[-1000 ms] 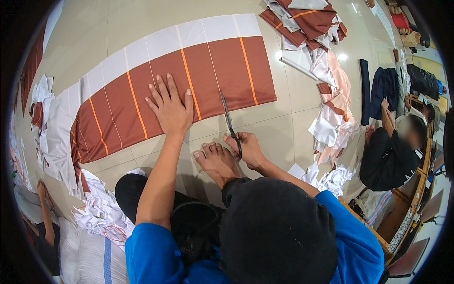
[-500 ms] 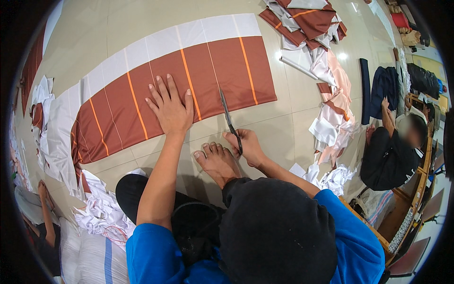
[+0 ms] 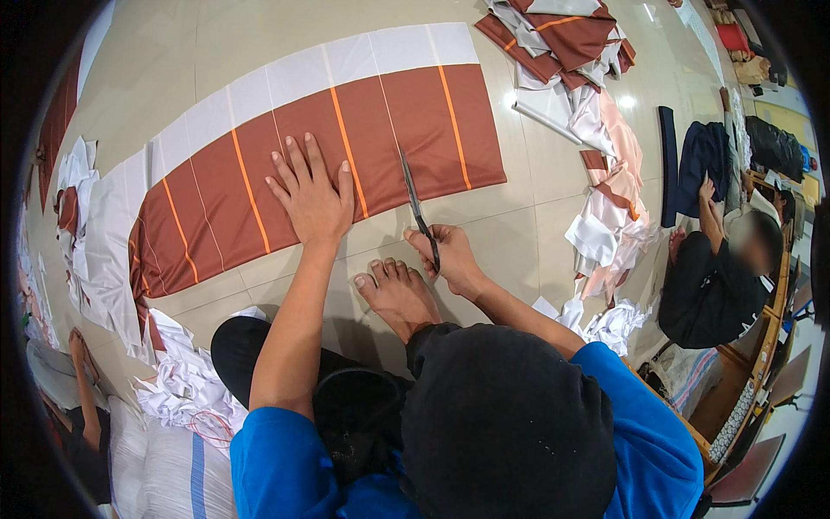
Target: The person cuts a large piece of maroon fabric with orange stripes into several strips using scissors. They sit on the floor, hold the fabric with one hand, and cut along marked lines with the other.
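Note:
Spread over the tiled floor is a long brown cloth (image 3: 298, 151) with orange and thin pale stripes and a white band along its far edge. My left hand (image 3: 316, 203) lies flat on it with the fingers spread, near its middle. With my right hand (image 3: 450, 257) I grip a pair of dark scissors (image 3: 413, 201) by the handles, just off the cloth's near edge. Their blades reach over the cloth along a thin pale stripe, and they look nearly closed. My bare foot (image 3: 399, 298) rests on the floor beside the right hand.
Brown and white cloth pieces (image 3: 575, 43) are heaped at the far right, with pale scraps (image 3: 605, 225) below. More white scraps (image 3: 186, 381) lie at the lower left by a white sack (image 3: 164, 458). One person (image 3: 709, 285) sits at right, another (image 3: 73, 406) at left.
The scissors have slid slightly farther up along the pale stripe, and my right hand has shifted a little with them. My left hand stays in place on the cloth.

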`<state>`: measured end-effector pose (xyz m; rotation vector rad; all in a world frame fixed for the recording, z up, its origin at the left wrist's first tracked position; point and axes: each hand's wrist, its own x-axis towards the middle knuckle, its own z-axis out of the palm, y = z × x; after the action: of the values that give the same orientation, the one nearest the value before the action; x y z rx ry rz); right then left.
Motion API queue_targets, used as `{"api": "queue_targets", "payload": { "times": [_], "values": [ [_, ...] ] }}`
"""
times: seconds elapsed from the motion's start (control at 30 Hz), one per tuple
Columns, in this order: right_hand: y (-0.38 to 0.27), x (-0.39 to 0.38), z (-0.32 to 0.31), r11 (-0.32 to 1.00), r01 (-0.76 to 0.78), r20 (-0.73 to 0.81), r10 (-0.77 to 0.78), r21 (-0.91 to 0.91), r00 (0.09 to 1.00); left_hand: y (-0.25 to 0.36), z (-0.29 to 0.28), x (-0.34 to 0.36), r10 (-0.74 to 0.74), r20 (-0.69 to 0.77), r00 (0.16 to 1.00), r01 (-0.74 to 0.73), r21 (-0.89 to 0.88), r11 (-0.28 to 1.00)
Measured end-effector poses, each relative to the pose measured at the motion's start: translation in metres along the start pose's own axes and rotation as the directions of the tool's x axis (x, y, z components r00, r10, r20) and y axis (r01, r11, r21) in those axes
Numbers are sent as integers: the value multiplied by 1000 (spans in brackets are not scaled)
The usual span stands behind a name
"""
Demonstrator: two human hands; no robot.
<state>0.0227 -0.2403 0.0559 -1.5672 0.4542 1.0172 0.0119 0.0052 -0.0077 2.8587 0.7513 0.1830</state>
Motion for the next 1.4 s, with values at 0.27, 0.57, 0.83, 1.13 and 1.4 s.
{"api": "queue_targets", "payload": {
  "times": [0.27,0.57,0.83,1.13,1.4],
  "values": [
    [3,0,0,999,4,11,-4,33,1000,0,0,0,-6,13,1000,6,0,1000],
    [4,1,0,1000,17,0,-17,11,1000,0,-1,0,-7,14,1000,7,-2,1000],
    [-7,13,2,999,42,-6,-42,13,999,0,0,0,1,0,1000,-1,-6,1000],
    [-5,19,4,999,30,-17,-29,24,999,0,-1,0,-1,2,1000,1,-12,1000],
    [-4,20,2,999,44,14,-44,24,999,1,-1,0,-5,14,1000,5,4,1000]
  ]
}}
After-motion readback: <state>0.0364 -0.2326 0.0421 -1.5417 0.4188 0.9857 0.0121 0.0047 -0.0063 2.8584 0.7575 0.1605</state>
